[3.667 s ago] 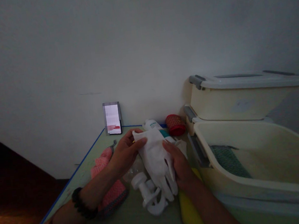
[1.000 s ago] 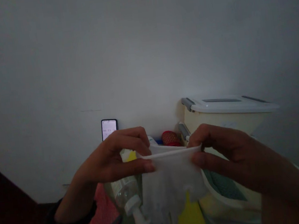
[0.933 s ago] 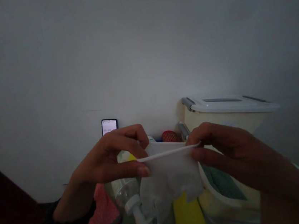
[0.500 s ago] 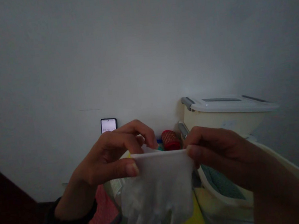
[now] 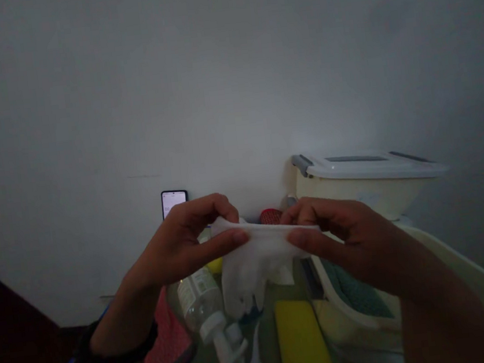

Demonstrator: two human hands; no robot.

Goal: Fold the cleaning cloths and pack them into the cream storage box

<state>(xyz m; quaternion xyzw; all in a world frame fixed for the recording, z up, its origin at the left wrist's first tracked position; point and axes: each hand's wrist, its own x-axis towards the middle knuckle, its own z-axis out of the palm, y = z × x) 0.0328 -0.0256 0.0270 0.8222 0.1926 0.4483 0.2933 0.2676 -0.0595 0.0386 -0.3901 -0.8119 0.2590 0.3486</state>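
Note:
Both my hands hold a white glove (image 5: 251, 262) up in front of me, above the table. My left hand (image 5: 188, 243) pinches its left edge between thumb and fingers. My right hand (image 5: 335, 235) pinches the right edge the same way. The glove's fingers hang down, crumpled, over a clear pump bottle (image 5: 203, 305) lying on the table. A black bracelet circles my left wrist.
A yellow sponge (image 5: 302, 343) lies below the glove, a pink cloth (image 5: 171, 344) at left. An open cream bin (image 5: 366, 319) holds a green cloth (image 5: 355, 294); its lid (image 5: 367, 170) leans on the wall. A phone (image 5: 173, 201) and a red item (image 5: 271, 216) stand behind.
The glove has been lifted off the table and stretched between both hands. In the last half second my hands came closer together and the glove bunched up.

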